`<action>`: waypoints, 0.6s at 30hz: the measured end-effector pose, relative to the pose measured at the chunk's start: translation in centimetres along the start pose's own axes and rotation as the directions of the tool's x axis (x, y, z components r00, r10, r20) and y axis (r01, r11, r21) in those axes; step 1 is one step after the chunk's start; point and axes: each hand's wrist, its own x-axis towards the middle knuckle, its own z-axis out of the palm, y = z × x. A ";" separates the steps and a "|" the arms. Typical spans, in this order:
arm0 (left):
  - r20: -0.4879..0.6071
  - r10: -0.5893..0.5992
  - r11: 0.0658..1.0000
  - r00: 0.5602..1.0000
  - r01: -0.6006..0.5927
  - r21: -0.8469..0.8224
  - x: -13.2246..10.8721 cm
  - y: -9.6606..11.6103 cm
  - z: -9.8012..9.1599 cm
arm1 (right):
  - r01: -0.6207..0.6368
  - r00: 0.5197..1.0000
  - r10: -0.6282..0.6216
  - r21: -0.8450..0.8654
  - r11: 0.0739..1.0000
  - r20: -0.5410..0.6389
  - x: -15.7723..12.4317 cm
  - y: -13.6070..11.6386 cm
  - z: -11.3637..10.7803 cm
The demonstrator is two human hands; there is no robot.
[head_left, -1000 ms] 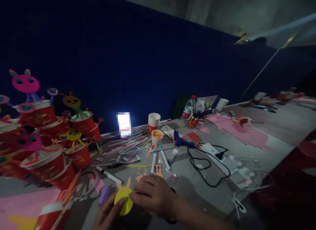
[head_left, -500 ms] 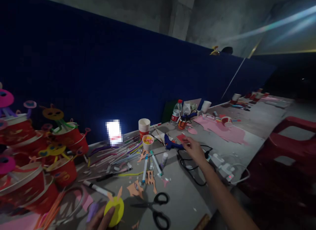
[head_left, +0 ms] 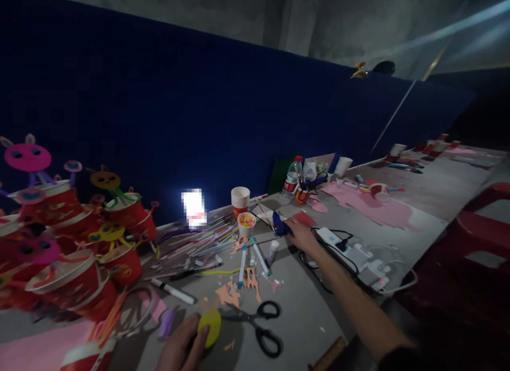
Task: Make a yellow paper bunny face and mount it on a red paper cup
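Note:
My left hand (head_left: 184,343) pinches a yellow paper disc (head_left: 211,327) that has pale peach ear shapes at its top. Beside it lie black-handled scissors (head_left: 255,320), blades towards the disc. At mid-table my right hand (head_left: 302,237) is closed around a blue glue gun (head_left: 279,225); the fingers partly hide its handle. Just behind that hand rests a red sheet (head_left: 304,218). A small cup of yellow and pink pieces (head_left: 246,227) stands left of the glue gun, with a glue stick (head_left: 273,251) nearer to me.
Red paper cups with bright paper figures (head_left: 56,201) crowd the left side. Markers (head_left: 260,255), pipe cleaners and peach paper scraps (head_left: 228,295) lie across the middle. On the right are a power strip (head_left: 338,243) with cables, pink sheets (head_left: 370,206) and a red stool (head_left: 470,238).
My right hand has let go of the red sheet and closed on the glue gun. The left hand, with the yellow disc, appears farther right as the view shifts.

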 end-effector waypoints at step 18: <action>0.046 -0.028 0.853 0.999 -0.001 0.521 -0.2 1.1 -0.4 | 0.013 0.855 0.404 0.791 0.612 -0.326 1.0 0.5 -1.5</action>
